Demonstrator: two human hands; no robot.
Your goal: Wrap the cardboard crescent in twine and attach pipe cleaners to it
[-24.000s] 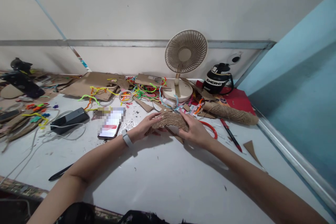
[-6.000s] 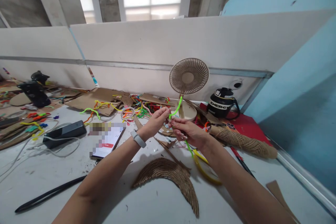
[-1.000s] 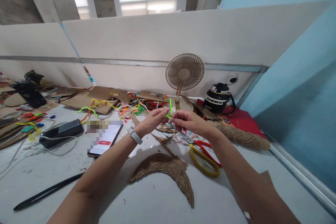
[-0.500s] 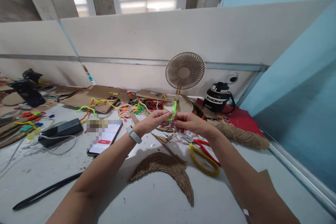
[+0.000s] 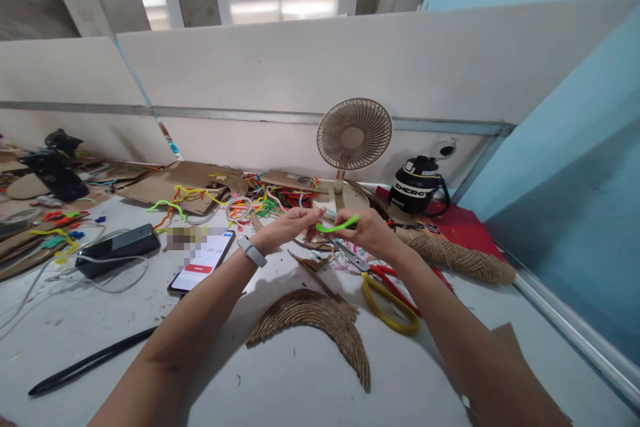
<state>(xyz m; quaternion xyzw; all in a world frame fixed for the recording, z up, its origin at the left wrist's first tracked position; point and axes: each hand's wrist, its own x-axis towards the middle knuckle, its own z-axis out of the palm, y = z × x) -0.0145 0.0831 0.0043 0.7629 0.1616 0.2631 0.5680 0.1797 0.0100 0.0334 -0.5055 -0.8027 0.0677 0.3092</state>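
Observation:
A bright green pipe cleaner (image 5: 339, 225) is stretched sideways between my hands, above the middle of the table. My left hand (image 5: 293, 225), below a grey wristband, pinches near its left end; the fingertips are small and partly hidden. My right hand (image 5: 369, 230) has its fingers closed on the strip, whose free end lies across them. Below the hands, scissors (image 5: 387, 303) with one yellow and one red handle lie on the table. Nearer to me is a crescent-shaped piece (image 5: 313, 313) covered in rows of brown cord.
A desk fan (image 5: 354, 135) stands behind my hands. To its right are a black ENERGY jug (image 5: 414, 185) and a roll of twine (image 5: 457, 257). At left lie a phone (image 5: 203, 263), a black power brick (image 5: 117, 250), black tweezers (image 5: 93, 360), cardboard (image 5: 165, 187) and several pipe cleaners.
The green pipe cleaner has turned from nearly upright to nearly level, its free end now pointing right. My right hand has rotated and shifted slightly right; my left hand has hardly moved.

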